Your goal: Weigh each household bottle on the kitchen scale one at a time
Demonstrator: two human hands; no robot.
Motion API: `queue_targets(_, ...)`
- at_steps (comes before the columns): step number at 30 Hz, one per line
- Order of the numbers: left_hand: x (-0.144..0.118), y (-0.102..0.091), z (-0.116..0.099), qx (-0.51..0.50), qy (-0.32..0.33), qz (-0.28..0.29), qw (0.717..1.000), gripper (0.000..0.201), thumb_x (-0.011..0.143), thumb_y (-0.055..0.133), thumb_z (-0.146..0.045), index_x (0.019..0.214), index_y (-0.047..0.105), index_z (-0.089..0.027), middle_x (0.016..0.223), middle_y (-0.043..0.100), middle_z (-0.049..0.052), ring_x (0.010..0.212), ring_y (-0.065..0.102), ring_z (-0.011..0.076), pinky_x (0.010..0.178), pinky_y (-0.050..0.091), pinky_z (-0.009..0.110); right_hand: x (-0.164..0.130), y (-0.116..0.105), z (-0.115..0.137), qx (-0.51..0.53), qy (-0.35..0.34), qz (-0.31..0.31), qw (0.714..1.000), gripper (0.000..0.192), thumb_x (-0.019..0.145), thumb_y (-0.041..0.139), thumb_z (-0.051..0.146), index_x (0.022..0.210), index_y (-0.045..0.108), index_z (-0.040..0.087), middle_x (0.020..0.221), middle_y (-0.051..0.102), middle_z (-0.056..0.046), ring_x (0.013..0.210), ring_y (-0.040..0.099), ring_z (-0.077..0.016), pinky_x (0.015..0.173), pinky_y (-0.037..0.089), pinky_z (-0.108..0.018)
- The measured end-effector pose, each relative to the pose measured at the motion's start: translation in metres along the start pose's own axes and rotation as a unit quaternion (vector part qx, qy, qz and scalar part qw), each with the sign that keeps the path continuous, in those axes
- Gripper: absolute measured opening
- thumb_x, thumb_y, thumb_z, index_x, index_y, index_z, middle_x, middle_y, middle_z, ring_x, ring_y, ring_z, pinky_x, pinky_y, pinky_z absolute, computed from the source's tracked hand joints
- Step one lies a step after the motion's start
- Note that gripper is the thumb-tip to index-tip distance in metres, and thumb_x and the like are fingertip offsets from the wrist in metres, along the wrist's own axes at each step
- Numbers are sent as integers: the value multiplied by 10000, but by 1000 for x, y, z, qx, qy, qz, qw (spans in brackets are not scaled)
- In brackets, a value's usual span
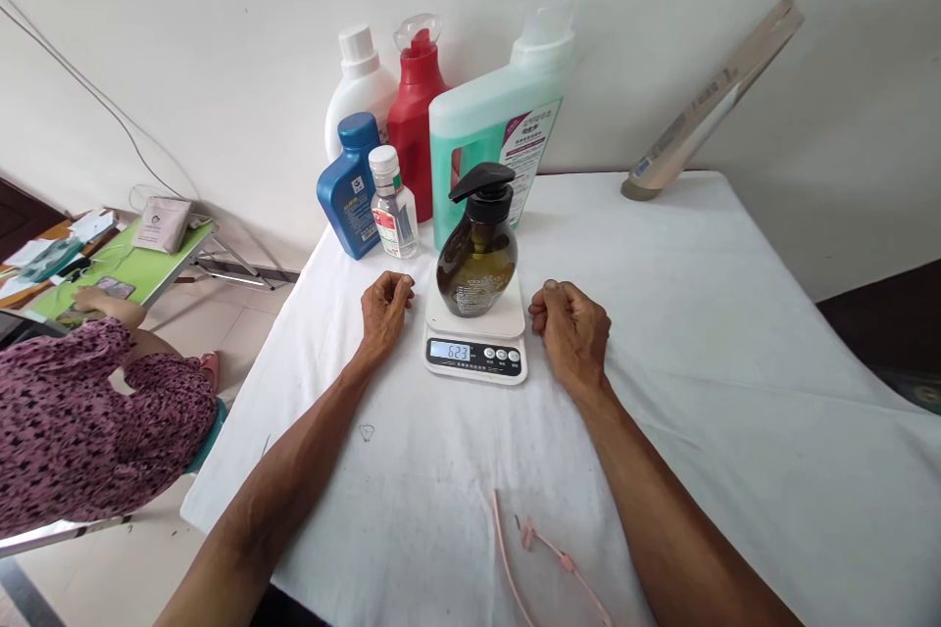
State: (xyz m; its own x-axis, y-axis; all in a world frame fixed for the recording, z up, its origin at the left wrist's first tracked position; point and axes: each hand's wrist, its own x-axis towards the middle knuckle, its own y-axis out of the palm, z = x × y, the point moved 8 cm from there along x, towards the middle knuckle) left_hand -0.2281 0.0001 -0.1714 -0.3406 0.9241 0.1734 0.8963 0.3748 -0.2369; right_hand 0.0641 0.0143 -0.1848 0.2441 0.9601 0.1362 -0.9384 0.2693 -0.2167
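A dark pump bottle (477,260) stands upright on the white kitchen scale (476,377), whose display reads 623. My left hand (385,312) rests on the cloth just left of the scale, its fingers curled in and holding nothing. To the right of the scale lies my right hand (571,328), also closed in a loose fist with nothing visible in it. Neither hand touches the bottle. Behind my left hand are a small clear bottle with a white cap (395,211) and a blue bottle (351,196). A large green jug (470,132) is right behind the pump bottle.
A red bottle (418,108) and a white bottle (359,88) stand against the wall. A long narrow package (710,103) leans at the back right. A pink cord (566,563) lies near the front. At left, a seated person (80,421) is beside a green table (158,265).
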Motion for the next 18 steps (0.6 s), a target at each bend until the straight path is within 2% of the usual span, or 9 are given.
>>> queue_targets(4, 1, 1, 4, 0, -2, 3, 1000, 333, 926, 643, -508, 790, 654, -203, 702, 650, 10, 618, 595, 149, 624, 485, 285, 1, 0, -1, 4, 1, 1, 1000, 527, 984, 553, 654, 663, 597, 239, 611, 621, -1, 499, 546, -136, 531, 440, -271)
queue_targets(8, -4, -4, -5, -5, 24, -20, 1000, 480, 996, 505, -652, 920, 670, -208, 828, 690, 53, 686, 630, 171, 639, 500, 306, 2, 0, -4, 5, 13, 2, 1000, 520, 986, 546, 647, 667, 599, 240, 613, 622, 0, 503, 549, -138, 553, 444, -278)
queue_targets(10, -11, -7, -24, -10, 68, -29, 997, 539, 1004, 454, -711, 1085, 661, -220, 983, 721, 88, 806, 680, 201, 706, 532, 331, 2, 0, -4, 7, 15, 2, 1000, 519, 984, 538, 647, 667, 596, 239, 612, 622, -1, 503, 548, -139, 561, 445, -282)
queue_targets(12, -19, -6, -53, -13, 134, -15, 991, 597, 986, 471, -747, 1256, 615, -233, 1167, 721, 123, 990, 706, 243, 841, 561, 379, 3, 0, -2, 12, 10, 3, 1000, 520, 976, 535, 653, 668, 595, 238, 628, 633, -6, 507, 549, -140, 560, 440, -284)
queue_targets(15, -24, 5, -91, 21, 198, 27, 980, 677, 891, 686, -709, 1374, 566, -250, 1379, 664, 159, 1220, 670, 302, 1011, 542, 457, 3, 1, 1, 28, 4, 10, 1000, 519, 965, 528, 669, 682, 596, 239, 650, 641, -12, 515, 550, -148, 546, 435, -286)
queue_targets(18, -17, 24, -106, 78, 186, 75, 976, 721, 729, 917, -540, 1314, 612, -248, 1357, 688, 149, 1205, 688, 318, 992, 562, 461, 3, 1, 1, 41, 0, 11, 999, 531, 965, 507, 693, 690, 584, 244, 658, 636, -12, 517, 550, -155, 549, 439, -294)
